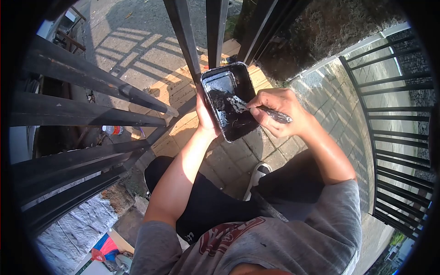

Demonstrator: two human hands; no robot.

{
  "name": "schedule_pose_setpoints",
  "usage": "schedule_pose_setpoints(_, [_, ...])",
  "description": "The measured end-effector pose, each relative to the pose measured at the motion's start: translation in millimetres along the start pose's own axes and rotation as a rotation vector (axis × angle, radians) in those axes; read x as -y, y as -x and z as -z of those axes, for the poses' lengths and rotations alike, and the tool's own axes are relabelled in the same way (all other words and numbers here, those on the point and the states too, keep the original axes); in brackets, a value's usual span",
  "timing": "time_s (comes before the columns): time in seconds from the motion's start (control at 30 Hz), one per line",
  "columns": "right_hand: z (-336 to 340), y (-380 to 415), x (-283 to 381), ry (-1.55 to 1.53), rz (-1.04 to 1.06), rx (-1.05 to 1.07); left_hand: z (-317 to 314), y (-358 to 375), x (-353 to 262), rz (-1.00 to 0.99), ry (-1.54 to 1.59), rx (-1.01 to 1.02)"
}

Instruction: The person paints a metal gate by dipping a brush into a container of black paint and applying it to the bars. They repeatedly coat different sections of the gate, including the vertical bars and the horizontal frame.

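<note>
My left hand (206, 114) supports a rectangular black paint tray (243, 131) from its left side, with the fingers partly hidden behind it. Wet black paint (220, 101) coats the inside of the tray and shines in the sun. In my right hand (280, 110) is a paint-smeared paintbrush (277, 115), pinched between thumb and fingers. Its head dips into the tray and lies close over the paint, while the handle end points right. The far end of the tray overlaps the dark metal fence bars (214, 34) in this view.
More dark bars (91, 112) stretch along the left. Spotted cardboard (172, 91) covers the paving under the tray. A plastic bottle (112, 130) lies beyond the left bars. Another barred fence or gate (394, 119) stands at right. My shoe (260, 176) rests on the paving below.
</note>
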State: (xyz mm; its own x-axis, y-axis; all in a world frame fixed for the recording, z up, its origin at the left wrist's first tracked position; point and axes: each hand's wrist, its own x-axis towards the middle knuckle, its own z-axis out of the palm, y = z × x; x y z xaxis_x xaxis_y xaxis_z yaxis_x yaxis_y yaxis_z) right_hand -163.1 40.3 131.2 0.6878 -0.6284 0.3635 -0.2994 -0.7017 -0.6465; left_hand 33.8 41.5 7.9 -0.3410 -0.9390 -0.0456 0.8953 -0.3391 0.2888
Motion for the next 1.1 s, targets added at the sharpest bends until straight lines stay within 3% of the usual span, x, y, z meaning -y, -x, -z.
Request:
schedule_pose_setpoints(0.1, [16,-9,-1,0.052,-0.159,-0.169,4,0,-2,0.004,0.018,0.007])
schedule_pose_setpoints(0.2, [19,-13,-1,0.15,-0.326,-0.143,0,1,-4,-0.002,0.033,0.003])
schedule_pose_setpoints(0.3, [9,-6,-12,-0.032,-0.402,-0.155,3,4,-6,-0.015,0.036,0.051])
schedule_pose_setpoints(0.4, [-1,-5,-19,-0.142,-0.434,-0.129,10,4,-9,-0.018,-0.004,-0.074])
schedule_pose_setpoints(0.43, [-1,-6,-13,-0.288,-0.593,-0.073,12,4,-10,-0.011,0.0,-0.083])
schedule_pose_setpoints(0.57, [-22,1,-17,-0.537,-0.723,-0.237,8,9,-15,-0.006,-0.022,-0.061])
schedule_pose_setpoints(0.67, [-22,1,-13,-0.673,-0.736,-0.244,7,9,-15,0.016,-0.005,0.08])
schedule_pose_setpoints(0.7, [-21,1,-13,-0.731,-0.748,-0.258,4,11,-14,0.023,0.016,0.062])
schedule_pose_setpoints(0.73, [-22,1,-12,-0.765,-0.737,-0.248,6,7,-11,0.011,0.016,-0.097])
schedule_pose_setpoints(0.83, [-28,1,-9,-0.782,-0.695,-0.216,-6,9,-7,0.125,0.099,0.421])
schedule_pose_setpoints(0.97, [0,-3,-5,-0.667,-0.642,-0.012,-3,15,-10,0.101,-0.009,0.005])
schedule_pose_setpoints(1.07, [22,-8,2,-0.579,-0.473,0.111,-3,15,-14,0.134,-0.093,0.027])
schedule_pose_setpoints(1.1, [25,-10,5,-0.475,-0.326,0.117,-3,15,-14,0.152,-0.096,0.041])
